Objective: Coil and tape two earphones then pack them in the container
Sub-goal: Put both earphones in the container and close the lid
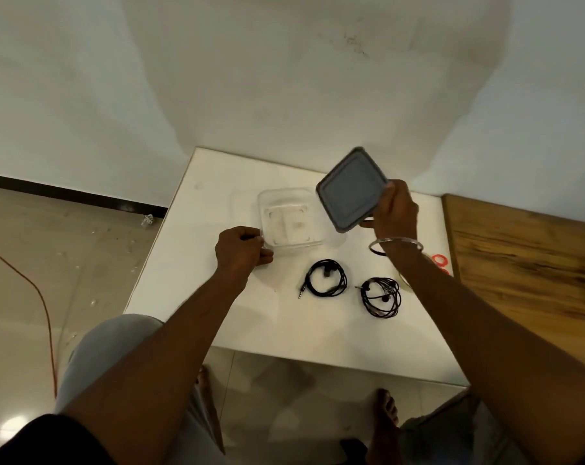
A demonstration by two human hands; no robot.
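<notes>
A clear square container (289,196) stands open on the white table (217,313). My left hand (239,248) grips its near left corner. My right hand (395,209) holds the grey lid (350,187) tilted in the air, just right of the container. Two black earphones lie coiled on the table in front of the container: one neat coil (326,281) with its jack pointing left, and a looser coil (381,297) to its right, beside my right forearm.
A red tape roll (439,260) lies at the table's right edge, partly hidden by my right wrist. A wooden surface (526,263) adjoins the table on the right. An orange cable (33,290) runs across the floor at left. White walls stand behind.
</notes>
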